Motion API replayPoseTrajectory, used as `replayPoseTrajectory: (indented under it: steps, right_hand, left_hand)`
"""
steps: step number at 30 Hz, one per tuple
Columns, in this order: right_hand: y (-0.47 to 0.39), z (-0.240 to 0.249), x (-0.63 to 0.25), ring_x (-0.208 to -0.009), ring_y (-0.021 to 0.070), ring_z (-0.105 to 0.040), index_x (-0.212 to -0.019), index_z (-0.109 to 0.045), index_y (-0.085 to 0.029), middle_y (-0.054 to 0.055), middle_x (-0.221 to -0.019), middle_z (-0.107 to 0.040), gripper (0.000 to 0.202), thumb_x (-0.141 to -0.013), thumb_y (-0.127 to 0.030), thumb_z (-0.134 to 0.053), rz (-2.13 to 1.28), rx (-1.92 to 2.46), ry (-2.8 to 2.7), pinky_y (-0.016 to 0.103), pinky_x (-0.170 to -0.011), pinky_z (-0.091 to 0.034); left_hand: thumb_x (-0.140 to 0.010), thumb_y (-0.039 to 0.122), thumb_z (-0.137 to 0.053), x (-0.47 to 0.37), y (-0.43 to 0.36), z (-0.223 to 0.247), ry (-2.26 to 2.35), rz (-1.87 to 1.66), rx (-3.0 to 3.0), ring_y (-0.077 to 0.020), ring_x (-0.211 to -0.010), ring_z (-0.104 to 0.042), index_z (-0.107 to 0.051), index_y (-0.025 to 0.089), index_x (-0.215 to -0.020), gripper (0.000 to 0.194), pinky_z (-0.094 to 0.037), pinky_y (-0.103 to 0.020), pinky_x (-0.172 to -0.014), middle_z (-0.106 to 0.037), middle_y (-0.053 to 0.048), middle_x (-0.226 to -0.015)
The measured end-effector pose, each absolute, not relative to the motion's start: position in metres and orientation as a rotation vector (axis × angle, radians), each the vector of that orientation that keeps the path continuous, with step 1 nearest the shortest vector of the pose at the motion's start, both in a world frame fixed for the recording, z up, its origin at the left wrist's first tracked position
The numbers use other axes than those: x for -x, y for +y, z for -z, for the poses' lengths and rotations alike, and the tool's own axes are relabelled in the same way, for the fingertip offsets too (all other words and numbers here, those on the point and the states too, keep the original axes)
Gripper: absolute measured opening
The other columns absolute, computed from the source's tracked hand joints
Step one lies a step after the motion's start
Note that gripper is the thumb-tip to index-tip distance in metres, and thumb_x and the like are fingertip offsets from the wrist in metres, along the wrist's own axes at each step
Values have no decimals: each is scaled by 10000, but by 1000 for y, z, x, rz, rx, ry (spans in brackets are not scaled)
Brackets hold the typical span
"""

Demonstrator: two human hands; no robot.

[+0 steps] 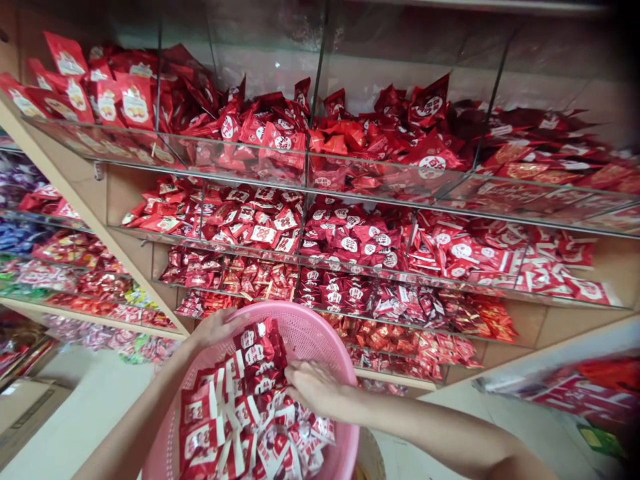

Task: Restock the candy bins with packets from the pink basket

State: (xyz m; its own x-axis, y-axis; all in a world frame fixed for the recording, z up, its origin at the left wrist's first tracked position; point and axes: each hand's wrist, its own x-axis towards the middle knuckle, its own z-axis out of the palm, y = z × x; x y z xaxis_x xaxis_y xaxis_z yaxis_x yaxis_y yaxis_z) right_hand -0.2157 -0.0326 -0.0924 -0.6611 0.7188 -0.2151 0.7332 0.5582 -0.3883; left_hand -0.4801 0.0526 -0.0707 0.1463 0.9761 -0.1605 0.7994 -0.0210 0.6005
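A pink plastic basket [342, 337] with a perforated wall is tilted in front of me, holding many small wrapped packets. My left hand [216, 329] grips its upper left rim, with the fingers over the edge. Inside the basket, my right hand [316, 388] lies on the packets, its fingers curled and slightly blurred. The fingertips are beside a cluster of dark red packets [265, 353] with white ovals; whether they pinch one is hidden. Red-and-white packets [200, 437] fill the left side, and white-and-red twisted wrappers [285, 443] lie lower in the basket.
Ahead stands a tiered wooden shelf [350, 250] with clear dividers and front panels, its bins full of red packets. A second shelf [115, 313] with colourful sweets adjoins on the left. A cardboard box [30, 413] sits on the floor at left; red packages [590, 393] lie at right.
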Motion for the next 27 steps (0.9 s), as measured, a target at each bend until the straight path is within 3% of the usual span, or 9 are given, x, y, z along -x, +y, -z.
replayPoseTrajectory:
  steps: [3,5,7,10,14,20,27]
  right_hand:
    - [-32,100,218,-1224,347,-463,-1104,-593,-82,223,-1314,-492,352,-836,-309,-583,577,-1368,2723,473,-975,-405]
    - [-30,100,219,-1160,336,-523,-1086,-600,-85,208,-1226,-567,353,-840,-338,-582,585,-1374,2696,479,-971,-407]
    - [-29,97,220,-977,285,-626,-994,-622,-108,147,-998,-674,264,-859,-325,-558,637,-1331,2690,441,-914,-447]
    - [-29,91,224,-784,220,-650,-874,-621,-138,75,-801,-686,129,-853,-251,-562,707,-1329,2677,369,-824,-479]
    - [-29,92,231,-744,199,-634,-832,-613,-146,61,-784,-675,72,-838,-197,-562,727,-1345,2731,335,-778,-480]
    - [-26,102,227,-798,237,-639,-881,-631,-136,76,-785,-672,126,-816,-242,-611,695,-1411,2607,419,-841,-466]
    - [-21,103,217,-726,180,-596,-735,-611,-177,14,-714,-641,55,-785,-200,-612,909,-1534,2623,318,-739,-459]
  left_hand:
    - [-753,706,-388,485,54,76,1664,-338,-1916,-274,-858,-639,-666,192,-916,607,-462,-315,-748,-730,-45,-871]
    - [-756,694,-399,486,55,78,1662,-343,-1913,-279,-882,-641,-671,194,-948,601,-462,-327,-777,-733,-51,-917]
    - [-737,686,-439,486,56,78,1655,-372,-1897,-285,-905,-642,-678,207,-974,586,-460,-336,-810,-733,-46,-968]
    - [-717,688,-465,485,58,80,1644,-372,-1886,-296,-934,-638,-680,212,-975,583,-459,-347,-833,-734,-45,-980]
    - [-722,708,-444,485,62,85,1655,-346,-1892,-304,-952,-632,-676,203,-960,605,-455,-361,-855,-732,-64,-989]
    - [-723,708,-441,484,63,87,1668,-365,-1870,-305,-948,-640,-690,219,-947,592,-470,-353,-842,-738,-48,-977]
    - [-746,703,-427,481,65,85,1652,-332,-1887,-315,-936,-644,-681,215,-897,571,-465,-371,-843,-742,-53,-933]
